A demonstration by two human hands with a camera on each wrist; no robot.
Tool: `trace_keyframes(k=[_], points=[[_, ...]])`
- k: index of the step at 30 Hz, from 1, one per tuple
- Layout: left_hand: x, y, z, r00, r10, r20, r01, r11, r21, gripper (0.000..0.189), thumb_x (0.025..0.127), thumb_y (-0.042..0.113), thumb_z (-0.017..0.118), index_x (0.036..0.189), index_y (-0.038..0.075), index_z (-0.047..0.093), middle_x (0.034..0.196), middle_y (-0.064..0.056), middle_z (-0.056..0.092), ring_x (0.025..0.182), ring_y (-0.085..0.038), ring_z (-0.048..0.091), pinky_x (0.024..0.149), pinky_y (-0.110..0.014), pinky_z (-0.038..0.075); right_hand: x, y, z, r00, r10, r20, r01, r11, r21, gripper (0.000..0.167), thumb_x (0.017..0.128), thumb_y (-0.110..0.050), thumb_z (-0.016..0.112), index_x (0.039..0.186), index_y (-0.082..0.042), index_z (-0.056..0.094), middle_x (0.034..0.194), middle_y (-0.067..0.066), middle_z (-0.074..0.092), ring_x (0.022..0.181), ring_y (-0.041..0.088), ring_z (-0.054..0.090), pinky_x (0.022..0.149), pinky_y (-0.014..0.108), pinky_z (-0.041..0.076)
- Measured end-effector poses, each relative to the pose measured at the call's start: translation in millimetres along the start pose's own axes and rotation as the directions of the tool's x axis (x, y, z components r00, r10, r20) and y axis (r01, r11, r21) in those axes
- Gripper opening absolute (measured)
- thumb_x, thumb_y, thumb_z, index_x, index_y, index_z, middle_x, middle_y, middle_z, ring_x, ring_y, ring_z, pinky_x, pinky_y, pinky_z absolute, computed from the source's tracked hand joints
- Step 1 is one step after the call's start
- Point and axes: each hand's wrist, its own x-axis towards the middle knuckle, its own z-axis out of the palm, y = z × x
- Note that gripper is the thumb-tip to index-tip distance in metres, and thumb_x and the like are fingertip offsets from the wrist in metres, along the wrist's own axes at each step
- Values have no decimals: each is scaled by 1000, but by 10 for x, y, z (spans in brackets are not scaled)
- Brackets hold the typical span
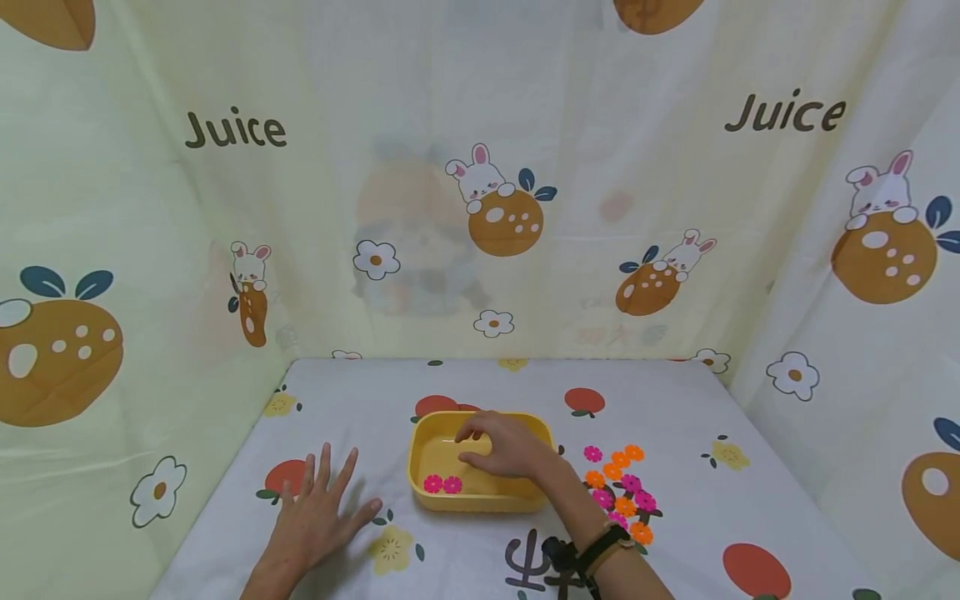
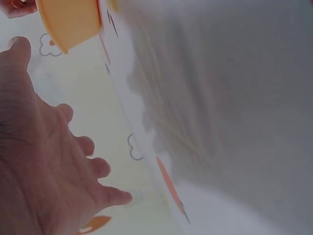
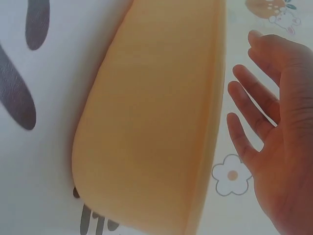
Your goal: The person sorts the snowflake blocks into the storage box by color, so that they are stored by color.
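In the head view a yellow rectangular tray [image 1: 487,503] sits mid-table. Two pink flower-shaped pieces [image 1: 442,484] lie in its front left corner. My right hand [image 1: 504,446] is over the tray, with thumb and forefinger apart and nothing visible between them. The right wrist view shows that hand [image 3: 281,107] with loosely bent fingers above the tray's rim [image 3: 212,122]. Left of the tray, my left hand [image 1: 315,508] hovers low over the tablecloth, fingers spread. It holds nothing in the left wrist view, where its palm [image 2: 49,147] shows.
A loose cluster of orange flower pieces [image 1: 625,506] and pink flower pieces [image 1: 645,500] lies right of the tray, partly behind my right forearm. A black strap [image 1: 603,546] circles the right wrist. Printed curtains [image 1: 322,208] enclose the table at the back and sides.
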Motion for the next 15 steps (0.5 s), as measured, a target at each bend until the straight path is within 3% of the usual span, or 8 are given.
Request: trace_keyframes(k=[8, 15], points=[[8, 19, 14, 1000, -5, 7, 5, 1000, -7, 100, 94, 77, 61, 171, 21, 31, 177, -28, 11, 160, -59, 12, 117, -87, 12, -150, 76, -109, 999, 20, -47, -19, 999, 32, 32, 99, -30, 79, 124, -11, 76, 118, 8, 73, 113, 29, 67, 97, 47, 61], [18, 35, 11, 1000, -6, 6, 5, 1000, 17, 101, 94, 78, 61, 171, 20, 31, 177, -29, 11, 159, -59, 13, 118, -86, 12, -263, 149, -185, 994, 35, -107, -38, 999, -26, 31, 99, -32, 79, 124, -15, 76, 117, -1, 72, 111, 28, 68, 96, 46, 60]])
